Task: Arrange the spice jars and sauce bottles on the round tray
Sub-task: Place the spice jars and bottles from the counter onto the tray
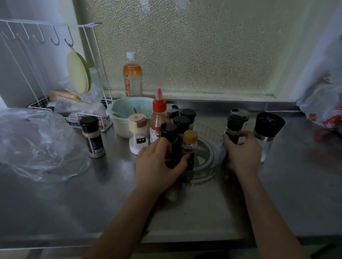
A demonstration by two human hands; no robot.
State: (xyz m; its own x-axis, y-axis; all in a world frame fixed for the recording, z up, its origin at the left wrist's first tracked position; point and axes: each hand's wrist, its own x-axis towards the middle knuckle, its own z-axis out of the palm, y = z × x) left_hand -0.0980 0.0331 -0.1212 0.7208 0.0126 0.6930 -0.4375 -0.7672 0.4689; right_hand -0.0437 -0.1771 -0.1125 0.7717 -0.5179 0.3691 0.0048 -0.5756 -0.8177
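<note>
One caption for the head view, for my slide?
Both hands, left and right, gripping dark-capped bottles at the clear round tray.

A dull stainless-steel tabletop [179, 212] runs to a pebbled frosted-glass window [194, 38] giving dim light; a white wire rack with hooks [40, 33] stands left against pale walls.

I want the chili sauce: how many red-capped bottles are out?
1. The red-capped bottle stands right of the beige-lidded shaker, behind the left hand; none seems hidden, though the plastic bags could conceal more.
</note>
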